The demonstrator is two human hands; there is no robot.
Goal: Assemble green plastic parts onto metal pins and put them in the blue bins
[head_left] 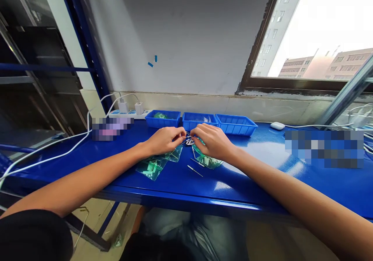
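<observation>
One slim silver metal pin (188,137) above the blue tabletop (177,183), in pinched fingertips of the left hand (167,139), near curled fingers of the right hand (215,139), hold unclear; beneath, partly covered, green-tinted plastic packets (151,167) and loose silver pins (195,170); behind, three blue plastic trays (237,130).

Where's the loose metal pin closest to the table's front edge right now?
In the head view, the metal pin lies just right of centre on the blue table, between the two groups of green plastic bags, nearer the right-hand one.
</observation>
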